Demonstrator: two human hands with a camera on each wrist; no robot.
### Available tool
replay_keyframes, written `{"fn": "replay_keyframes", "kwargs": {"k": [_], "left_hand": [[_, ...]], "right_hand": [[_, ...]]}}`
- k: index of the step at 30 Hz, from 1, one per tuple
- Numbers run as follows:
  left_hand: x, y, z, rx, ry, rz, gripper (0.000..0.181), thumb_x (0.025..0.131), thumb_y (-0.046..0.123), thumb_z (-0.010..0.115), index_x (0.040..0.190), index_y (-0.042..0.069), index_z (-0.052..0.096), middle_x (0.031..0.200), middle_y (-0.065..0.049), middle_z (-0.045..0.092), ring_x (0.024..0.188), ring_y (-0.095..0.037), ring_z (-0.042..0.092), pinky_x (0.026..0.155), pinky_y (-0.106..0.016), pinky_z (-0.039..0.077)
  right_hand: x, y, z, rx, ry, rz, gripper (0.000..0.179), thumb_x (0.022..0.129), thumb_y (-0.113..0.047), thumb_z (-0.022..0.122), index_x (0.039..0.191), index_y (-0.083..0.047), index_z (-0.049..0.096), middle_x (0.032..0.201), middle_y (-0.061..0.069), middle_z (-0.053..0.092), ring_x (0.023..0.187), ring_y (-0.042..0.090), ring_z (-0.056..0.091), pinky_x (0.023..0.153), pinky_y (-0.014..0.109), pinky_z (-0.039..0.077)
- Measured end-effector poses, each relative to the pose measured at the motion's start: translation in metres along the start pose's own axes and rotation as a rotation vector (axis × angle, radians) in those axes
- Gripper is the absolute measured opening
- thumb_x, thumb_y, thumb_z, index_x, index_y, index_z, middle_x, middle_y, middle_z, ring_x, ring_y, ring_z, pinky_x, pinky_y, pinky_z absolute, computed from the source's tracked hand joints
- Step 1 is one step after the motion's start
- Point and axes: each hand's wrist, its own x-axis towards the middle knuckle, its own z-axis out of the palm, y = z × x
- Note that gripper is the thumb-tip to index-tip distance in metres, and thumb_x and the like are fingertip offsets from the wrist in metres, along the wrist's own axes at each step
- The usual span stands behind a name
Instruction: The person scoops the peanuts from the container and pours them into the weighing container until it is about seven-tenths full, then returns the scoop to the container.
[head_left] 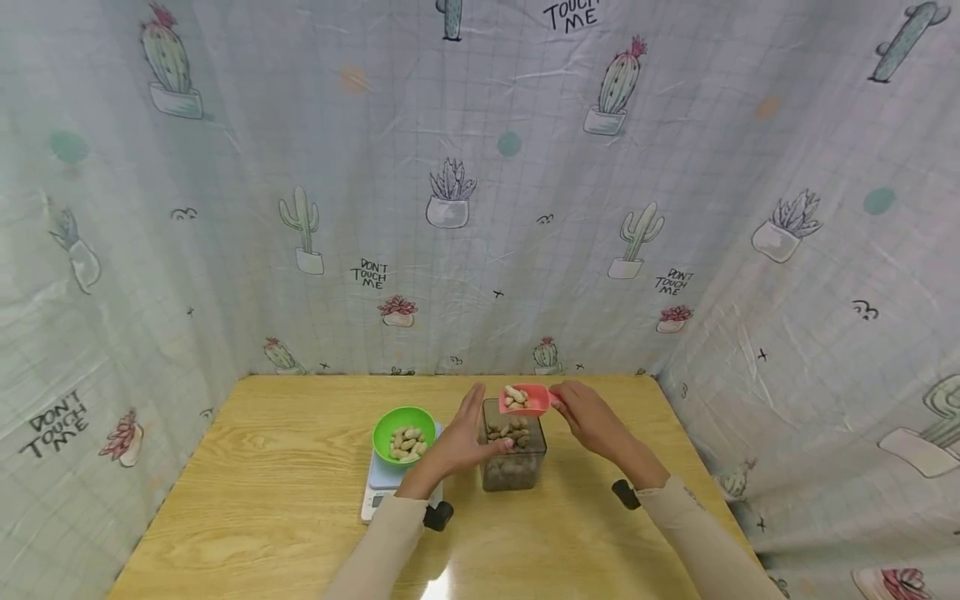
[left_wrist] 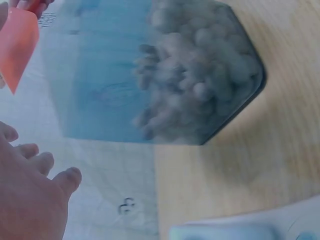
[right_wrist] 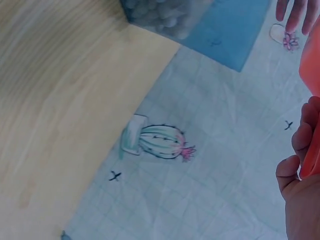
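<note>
My right hand (head_left: 592,421) grips the handle of a pinkish-red scoop (head_left: 539,398) above a clear square container (head_left: 512,477). Several unshelled peanuts (head_left: 516,395) lie in the scoop. More peanuts (left_wrist: 210,65) fill the lower part of the container. My left hand (head_left: 457,444) is at the container's left side, fingers spread and thumb extended across its near edge in the head view. Seen from the left wrist, those fingers are apart from the container wall and hold nothing. The right wrist view shows the right fingers (right_wrist: 303,135) curled round the scoop handle.
A green bowl (head_left: 381,429) with peanuts sits on a white kitchen scale (head_left: 384,481), left of the container and close to my left forearm. The wooden table (head_left: 285,492) ends at a cactus-print curtain (head_left: 480,258) behind and at the sides.
</note>
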Motion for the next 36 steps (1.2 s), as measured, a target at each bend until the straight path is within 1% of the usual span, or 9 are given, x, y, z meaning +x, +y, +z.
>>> {"fn": "replay_keyframes", "kwargs": {"k": [5, 8, 13, 15, 21, 25, 30, 33, 36], "left_hand": [[-0.009, 0.005, -0.018, -0.013, 0.049, -0.011, 0.106, 0.086, 0.059, 0.067, 0.160, 0.025, -0.002, 0.167, -0.008, -0.001, 0.146, -0.042, 0.029, 0.107, -0.059, 0.040], [-0.013, 0.005, -0.029, -0.034, 0.078, -0.033, 0.106, 0.086, 0.054, 0.069, 0.159, 0.030, -0.004, 0.168, -0.003, -0.002, 0.147, -0.042, 0.026, 0.106, -0.061, 0.039], [-0.027, 0.004, -0.048, -0.044, 0.129, -0.044, 0.106, 0.085, 0.058, 0.068, 0.157, 0.036, -0.006, 0.168, -0.001, -0.003, 0.145, -0.043, 0.030, 0.104, -0.063, 0.040], [-0.034, 0.000, -0.054, -0.039, 0.148, -0.039, 0.105, 0.085, 0.059, 0.067, 0.158, 0.035, -0.005, 0.168, -0.002, -0.003, 0.145, -0.043, 0.030, 0.104, -0.063, 0.040], [-0.054, -0.013, -0.072, -0.011, 0.217, -0.035, 0.102, 0.087, 0.051, 0.070, 0.160, 0.028, 0.002, 0.167, -0.004, 0.001, 0.149, -0.042, 0.022, 0.105, -0.066, 0.037], [-0.066, -0.028, -0.079, 0.012, 0.249, -0.071, 0.102, 0.085, 0.054, 0.070, 0.159, 0.032, 0.003, 0.167, -0.001, 0.003, 0.148, -0.041, 0.025, 0.106, -0.067, 0.035], [-0.074, -0.046, -0.084, 0.028, 0.254, -0.095, 0.103, 0.084, 0.059, 0.068, 0.159, 0.029, 0.004, 0.167, -0.003, 0.004, 0.147, -0.043, 0.027, 0.106, -0.067, 0.034], [-0.078, -0.056, -0.085, 0.024, 0.254, -0.113, 0.104, 0.084, 0.056, 0.070, 0.160, 0.026, 0.006, 0.167, -0.005, 0.006, 0.147, -0.043, 0.026, 0.107, -0.067, 0.033], [-0.080, -0.067, -0.082, 0.026, 0.243, -0.139, 0.105, 0.084, 0.052, 0.073, 0.160, 0.022, 0.007, 0.167, -0.008, 0.007, 0.147, -0.044, 0.025, 0.108, -0.066, 0.033]], "right_hand": [[0.010, -0.006, -0.002, -0.009, 0.017, -0.045, 0.016, 0.098, -0.009, 0.057, 0.113, -0.005, 0.061, 0.095, 0.005, 0.063, 0.085, 0.019, 0.058, 0.075, 0.037, 0.050], [0.018, -0.009, -0.003, -0.016, 0.034, -0.066, 0.016, 0.098, -0.009, 0.058, 0.113, -0.007, 0.061, 0.096, 0.005, 0.064, 0.087, 0.019, 0.059, 0.076, 0.038, 0.050], [0.030, -0.019, -0.002, -0.024, 0.039, -0.079, 0.017, 0.097, -0.010, 0.059, 0.114, -0.006, 0.061, 0.096, 0.005, 0.064, 0.088, 0.020, 0.061, 0.077, 0.039, 0.051], [0.035, -0.023, 0.000, -0.022, 0.031, -0.083, 0.017, 0.097, -0.011, 0.059, 0.113, -0.005, 0.061, 0.093, 0.005, 0.063, 0.086, 0.020, 0.060, 0.076, 0.038, 0.050], [0.046, -0.037, 0.005, 0.009, -0.053, -0.015, 0.021, 0.102, -0.018, 0.051, 0.116, -0.006, 0.061, 0.099, 0.004, 0.063, 0.090, 0.019, 0.060, 0.077, 0.036, 0.051], [0.054, -0.045, 0.010, 0.027, -0.095, 0.013, 0.023, 0.104, -0.020, 0.049, 0.117, -0.006, 0.060, 0.102, 0.005, 0.064, 0.094, 0.021, 0.060, 0.080, 0.037, 0.051], [0.065, -0.055, 0.018, -0.020, -0.055, 0.005, 0.022, 0.103, -0.019, 0.051, 0.116, -0.006, 0.062, 0.101, 0.005, 0.065, 0.095, 0.023, 0.062, 0.084, 0.039, 0.051], [0.070, -0.062, 0.024, -0.045, -0.032, -0.009, 0.021, 0.102, -0.020, 0.053, 0.114, -0.005, 0.062, 0.100, 0.006, 0.065, 0.096, 0.024, 0.061, 0.087, 0.040, 0.051], [0.074, -0.070, 0.029, -0.026, -0.045, 0.002, 0.020, 0.102, -0.020, 0.053, 0.113, -0.006, 0.062, 0.101, 0.005, 0.065, 0.097, 0.024, 0.061, 0.089, 0.042, 0.050]]}}
